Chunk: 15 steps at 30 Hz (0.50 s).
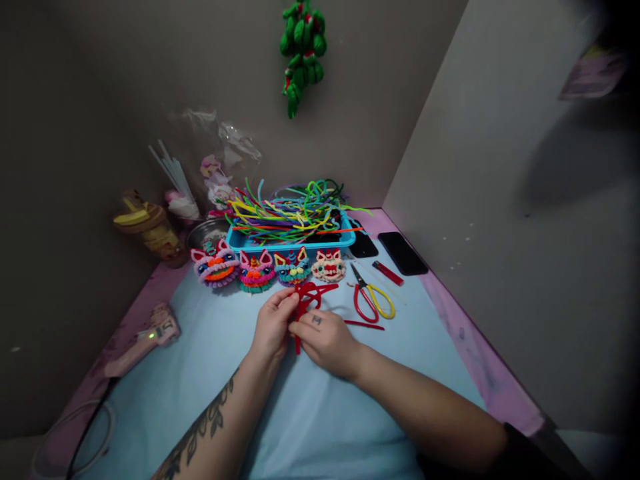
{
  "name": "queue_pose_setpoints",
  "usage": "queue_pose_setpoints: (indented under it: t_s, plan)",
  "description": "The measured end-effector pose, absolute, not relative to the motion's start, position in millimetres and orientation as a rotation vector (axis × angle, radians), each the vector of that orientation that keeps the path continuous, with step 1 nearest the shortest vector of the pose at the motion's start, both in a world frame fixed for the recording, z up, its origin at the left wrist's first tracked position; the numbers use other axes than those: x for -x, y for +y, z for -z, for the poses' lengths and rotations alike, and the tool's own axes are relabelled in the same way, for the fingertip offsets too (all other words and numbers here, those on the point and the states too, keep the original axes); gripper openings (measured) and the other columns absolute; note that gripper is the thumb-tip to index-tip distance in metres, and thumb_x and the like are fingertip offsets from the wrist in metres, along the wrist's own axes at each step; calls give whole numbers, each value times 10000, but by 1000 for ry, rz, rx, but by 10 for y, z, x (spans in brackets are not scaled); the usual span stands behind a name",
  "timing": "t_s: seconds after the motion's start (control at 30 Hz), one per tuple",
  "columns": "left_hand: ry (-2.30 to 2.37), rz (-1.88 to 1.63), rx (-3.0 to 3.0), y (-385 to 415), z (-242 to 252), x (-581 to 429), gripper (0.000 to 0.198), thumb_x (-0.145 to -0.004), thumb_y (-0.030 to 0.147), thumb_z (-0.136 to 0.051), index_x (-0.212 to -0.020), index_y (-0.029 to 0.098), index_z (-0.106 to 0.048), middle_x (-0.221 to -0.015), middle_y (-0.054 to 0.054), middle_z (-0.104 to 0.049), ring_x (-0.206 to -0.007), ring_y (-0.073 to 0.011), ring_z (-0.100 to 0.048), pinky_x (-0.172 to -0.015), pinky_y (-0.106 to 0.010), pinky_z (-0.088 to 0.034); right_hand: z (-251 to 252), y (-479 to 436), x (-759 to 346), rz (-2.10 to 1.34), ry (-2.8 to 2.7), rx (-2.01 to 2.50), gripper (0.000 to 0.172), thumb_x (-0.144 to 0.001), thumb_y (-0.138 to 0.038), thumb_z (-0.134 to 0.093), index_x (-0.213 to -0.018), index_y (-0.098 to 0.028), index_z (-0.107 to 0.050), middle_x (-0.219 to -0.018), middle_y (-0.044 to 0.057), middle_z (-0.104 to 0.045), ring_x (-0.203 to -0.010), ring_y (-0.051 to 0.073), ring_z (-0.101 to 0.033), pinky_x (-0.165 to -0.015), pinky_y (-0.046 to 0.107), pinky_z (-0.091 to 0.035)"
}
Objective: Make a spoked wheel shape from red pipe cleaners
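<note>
Between my two hands is a bent and looped red pipe cleaner piece (311,291), whose exact shape is partly covered by my fingers. My left hand (275,321) pinches it from the left with thumb and fingers. From the right my right hand (325,339), with a ring on one finger, is closed on its lower part. A short red end points down below the fingers. Another straight red pipe cleaner (367,325) lies on the cloth just right of my right hand. Scissors with one red and one yellow handle (371,297) rest beyond it.
Several fuzzy animal-face pieces (257,272) line the front of a blue tray (290,245) heaped with coloured pipe cleaners (280,217). To the right lie a red lighter (388,273) and a black phone (403,253). A pink glue gun (143,343) with a cord sits at left.
</note>
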<state>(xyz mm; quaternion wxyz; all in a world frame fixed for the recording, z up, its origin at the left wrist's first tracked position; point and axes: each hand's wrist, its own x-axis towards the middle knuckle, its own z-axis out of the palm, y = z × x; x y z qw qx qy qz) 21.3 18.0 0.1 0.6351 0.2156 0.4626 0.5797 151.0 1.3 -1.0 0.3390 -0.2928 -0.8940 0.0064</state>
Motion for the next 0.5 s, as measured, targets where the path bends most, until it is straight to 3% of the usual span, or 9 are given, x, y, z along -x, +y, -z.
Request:
queue_pose_setpoints:
  t_s: [0.13,0.27,0.5]
  plan:
    - [1072,-1293,-466,183,-29,-205,397,-567,254,-813,-892,135,-620,-614,26,-648,-483,-67,-559,-475,-162,-420,-43,-42,-1492,-16,-2386,535,176,-837,-133,-460,-902,-179,-616,-707,26,-621,-673,160,-504,-569,290,-364]
    - [1010,-1280,-421,183,-77,-197,386,-559,224,-814,-881,143,-617,-716,-14,-701,-605,-125,-650,-608,-224,-512,-114,-102,-1492,-97,-2416,264,189,-804,-124,-456,-917,-184,-595,-705,0,-623,-652,146,-511,-539,285,-348]
    - [1085,-1329,-511,220,-57,-116,399,-535,262,-827,-860,134,-634,-637,11,-670,-529,-100,-600,-546,-204,-466,-112,-29,-1665,-181,-2205,489,434,-812,-75,-431,-1238,-152,-465,-721,20,-632,-632,149,-551,-586,281,-450]
